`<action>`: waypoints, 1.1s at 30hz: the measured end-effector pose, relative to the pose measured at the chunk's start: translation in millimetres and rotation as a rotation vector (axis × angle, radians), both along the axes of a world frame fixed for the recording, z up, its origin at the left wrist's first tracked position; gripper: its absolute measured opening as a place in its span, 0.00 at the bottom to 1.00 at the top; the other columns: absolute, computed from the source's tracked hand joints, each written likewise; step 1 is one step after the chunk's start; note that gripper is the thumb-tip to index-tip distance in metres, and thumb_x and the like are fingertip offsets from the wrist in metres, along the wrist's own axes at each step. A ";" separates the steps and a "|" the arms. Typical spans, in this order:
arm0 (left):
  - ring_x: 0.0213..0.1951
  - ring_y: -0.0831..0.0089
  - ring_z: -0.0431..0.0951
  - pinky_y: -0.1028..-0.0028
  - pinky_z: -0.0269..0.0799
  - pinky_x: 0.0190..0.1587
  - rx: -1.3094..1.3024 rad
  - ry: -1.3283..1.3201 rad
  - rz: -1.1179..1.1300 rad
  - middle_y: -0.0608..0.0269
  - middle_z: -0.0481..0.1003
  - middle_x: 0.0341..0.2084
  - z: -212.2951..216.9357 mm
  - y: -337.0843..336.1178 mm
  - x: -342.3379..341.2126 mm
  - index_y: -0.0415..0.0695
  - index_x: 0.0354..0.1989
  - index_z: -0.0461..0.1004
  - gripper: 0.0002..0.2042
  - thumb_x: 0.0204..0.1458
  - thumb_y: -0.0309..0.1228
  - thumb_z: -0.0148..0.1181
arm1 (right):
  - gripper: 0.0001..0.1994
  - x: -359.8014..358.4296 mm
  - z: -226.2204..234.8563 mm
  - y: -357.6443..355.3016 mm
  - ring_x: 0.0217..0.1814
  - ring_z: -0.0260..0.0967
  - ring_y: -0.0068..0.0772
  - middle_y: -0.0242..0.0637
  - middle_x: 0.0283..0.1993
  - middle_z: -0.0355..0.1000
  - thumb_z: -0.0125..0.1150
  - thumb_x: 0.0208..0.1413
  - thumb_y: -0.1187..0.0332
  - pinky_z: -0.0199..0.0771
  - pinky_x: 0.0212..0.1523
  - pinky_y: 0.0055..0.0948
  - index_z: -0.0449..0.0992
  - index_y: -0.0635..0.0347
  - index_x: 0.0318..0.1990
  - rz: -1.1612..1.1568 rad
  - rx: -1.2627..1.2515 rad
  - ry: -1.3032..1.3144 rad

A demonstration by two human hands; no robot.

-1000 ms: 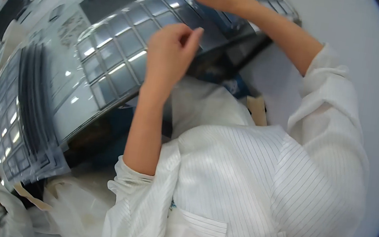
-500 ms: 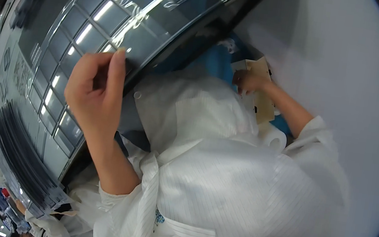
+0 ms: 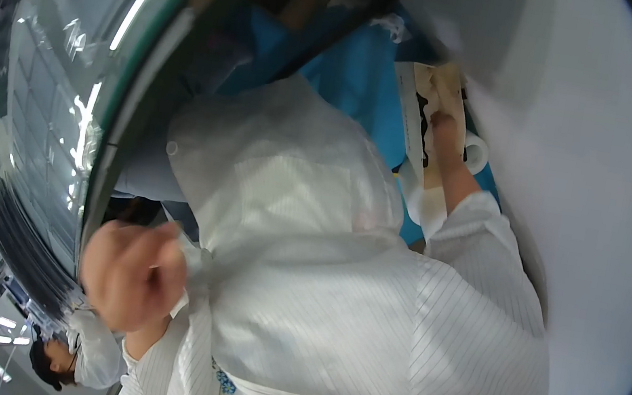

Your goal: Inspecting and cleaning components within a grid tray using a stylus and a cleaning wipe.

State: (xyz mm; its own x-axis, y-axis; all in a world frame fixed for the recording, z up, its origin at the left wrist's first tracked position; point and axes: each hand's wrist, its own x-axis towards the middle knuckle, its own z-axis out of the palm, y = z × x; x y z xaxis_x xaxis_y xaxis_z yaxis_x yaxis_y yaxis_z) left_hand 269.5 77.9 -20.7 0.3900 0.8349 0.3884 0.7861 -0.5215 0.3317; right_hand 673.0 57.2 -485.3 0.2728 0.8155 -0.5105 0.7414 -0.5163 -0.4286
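Note:
My left hand (image 3: 131, 274) is close to my body, beside the table's edge. Its fingers are curled in and somewhat blurred, so I cannot make out whether something small is pinched in them. On the other side, my right hand (image 3: 444, 127) reaches down into an open cream cardboard box (image 3: 407, 82) with dark, ragged-looking patches inside. Its fingertips are hidden there. A white roll (image 3: 475, 153) lies right beside the box, and another pale roll (image 3: 410, 192) shows on its near side. Beneath them is a blue surface (image 3: 363, 98).
A glossy table (image 3: 103, 157) with a green-edged top runs along my left, carrying clear film over a grid of dark panels (image 3: 44, 50). A stack of dark sheets (image 3: 20, 235) stands nearer. A white wall (image 3: 578, 196) rises on my right. Another person (image 3: 93, 348) is at lower left.
My left hand has drawn back from above the panels toward my body. My right hand has gone deeper into the box. The view has shifted, with the table now further left.

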 end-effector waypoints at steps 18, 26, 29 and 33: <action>0.34 0.64 0.74 0.68 0.70 0.40 -0.230 0.466 0.130 0.55 0.74 0.33 -119.6 19.1 16.2 0.45 0.46 0.77 0.11 0.57 0.33 0.54 | 0.12 44.8 -230.2 -134.2 0.54 0.70 0.42 0.43 0.52 0.72 0.53 0.55 0.67 0.71 0.51 0.38 0.78 0.51 0.46 0.124 -0.585 -0.129; 0.47 0.55 0.75 0.68 0.66 0.52 -0.462 0.345 0.461 0.51 0.76 0.42 -114.6 14.0 -56.5 0.43 0.48 0.75 0.18 0.61 0.43 0.46 | 0.07 32.0 -114.3 -73.6 0.39 0.77 0.41 0.42 0.37 0.77 0.57 0.47 0.69 0.77 0.37 0.40 0.79 0.56 0.33 0.737 -0.025 -0.508; 0.44 0.54 0.75 0.65 0.67 0.50 -0.391 0.377 0.382 0.52 0.76 0.42 -117.3 19.3 -48.8 0.44 0.43 0.77 0.15 0.60 0.40 0.49 | 0.06 45.8 -124.1 -94.4 0.39 0.76 0.40 0.38 0.34 0.76 0.57 0.46 0.67 0.78 0.35 0.43 0.80 0.53 0.29 0.845 0.011 -0.513; 0.44 0.54 0.75 0.65 0.66 0.52 -0.398 0.306 0.383 0.53 0.76 0.42 -124.7 24.7 -57.8 0.43 0.42 0.77 0.14 0.59 0.38 0.50 | 0.08 85.8 -140.6 -102.2 0.40 0.76 0.42 0.37 0.35 0.76 0.55 0.48 0.66 0.78 0.37 0.43 0.80 0.54 0.30 0.928 -0.123 -0.498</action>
State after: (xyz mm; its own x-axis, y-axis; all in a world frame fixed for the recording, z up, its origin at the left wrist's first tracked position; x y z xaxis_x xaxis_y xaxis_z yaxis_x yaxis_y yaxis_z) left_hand 211.7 102.6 -145.4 0.0793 0.9949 -0.0628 0.9825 -0.0674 0.1734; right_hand 758.8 -44.9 -626.0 -0.2293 0.7619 -0.6057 0.9450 0.3234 0.0491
